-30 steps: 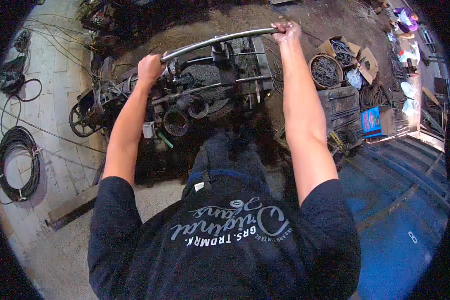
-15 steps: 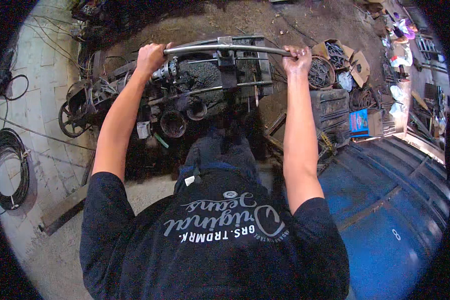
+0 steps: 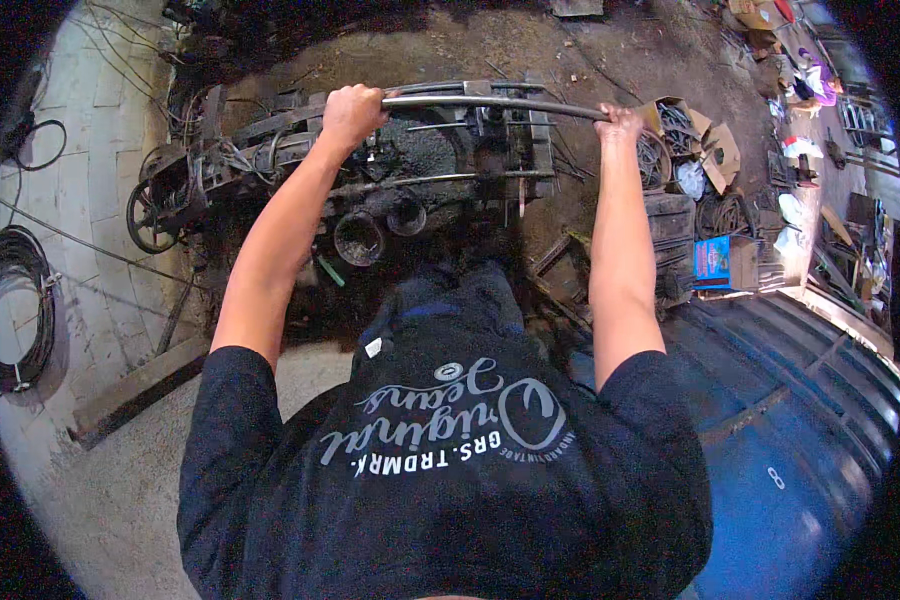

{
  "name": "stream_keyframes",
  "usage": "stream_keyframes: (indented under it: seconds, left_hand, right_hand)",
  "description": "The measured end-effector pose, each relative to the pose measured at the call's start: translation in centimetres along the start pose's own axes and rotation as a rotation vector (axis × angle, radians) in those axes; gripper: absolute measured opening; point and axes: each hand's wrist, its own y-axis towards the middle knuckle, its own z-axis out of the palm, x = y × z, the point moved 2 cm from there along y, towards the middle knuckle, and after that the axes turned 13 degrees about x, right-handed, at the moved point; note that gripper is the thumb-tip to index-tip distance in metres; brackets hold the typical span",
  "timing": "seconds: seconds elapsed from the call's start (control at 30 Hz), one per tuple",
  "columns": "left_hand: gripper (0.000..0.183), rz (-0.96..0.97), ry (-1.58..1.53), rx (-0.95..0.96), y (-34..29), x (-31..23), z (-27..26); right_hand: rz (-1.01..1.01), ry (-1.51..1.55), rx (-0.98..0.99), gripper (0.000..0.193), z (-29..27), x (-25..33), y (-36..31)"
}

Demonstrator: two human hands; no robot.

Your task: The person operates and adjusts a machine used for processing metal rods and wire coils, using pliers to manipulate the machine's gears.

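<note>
Steel, grey and slightly bowed — the long metal bar (image 3: 490,101) runs across the top of the view, held out at arm's length above a greasy, dark machine (image 3: 410,170) on the dirt floor. The left hand (image 3: 352,108) is clenched around the bar near its left end; the right hand (image 3: 620,122) is closed over the other end, fingers wrapped on top. Both arms are stretched straight, so the bar sits well away from the body and just over the machine's frame.

What could go wrong, as I judge it: the grip is wide and the machine looks oily, so a palm could slip and one end of the bar drop onto the frame or the round black pot (image 3: 359,238) below. Loose clutter lies close — an open cardboard box (image 3: 685,125) of wire coils to the right, a black cable coil (image 3: 15,310) on the paving to the left — and a swinging end might catch the box.
</note>
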Motion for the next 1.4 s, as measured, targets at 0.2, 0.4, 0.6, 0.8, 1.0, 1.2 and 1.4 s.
stream_keyframes:
  seconds: [0.2, 0.4, 0.6, 0.8, 1.0, 1.2, 1.4]
  left_hand:
    - [0.024, 0.013, 0.013, 0.022, 0.6, -0.2, -0.1]
    - [0.048, 0.004, -0.024, -0.116, -1.1, -0.9, -1.3]
    - [0.074, -0.016, -0.164, -0.497, -9.7, -0.6, 1.3]
    - [0.072, -0.225, -0.213, -0.347, -20.6, 1.9, 8.6]
    - [0.068, -0.282, -0.312, -0.261, -26.4, 2.5, 12.3]
    - [0.063, -0.365, -0.383, -0.182, -30.5, 3.2, 17.7]
    - [0.062, -0.456, -0.441, -0.080, -33.4, 2.5, 22.2]
  right_hand:
    - [-0.033, 0.105, 0.131, 0.034, 0.7, 0.4, -3.5]
    - [-0.163, -0.867, -0.238, 0.022, -11.1, -5.3, -8.2]
    - [-0.270, -1.505, -0.078, 0.024, -15.8, -15.9, -14.0]
    - [-0.298, -1.230, -0.282, 0.042, -15.3, -19.0, -14.8]
    - [-0.112, -1.512, -0.456, 0.038, -17.6, -18.5, -14.0]
    - [-0.168, -1.649, -0.053, 0.031, -18.7, -16.8, -17.1]
    - [-0.071, -1.655, -0.098, 0.031, -19.1, -16.3, -24.5]
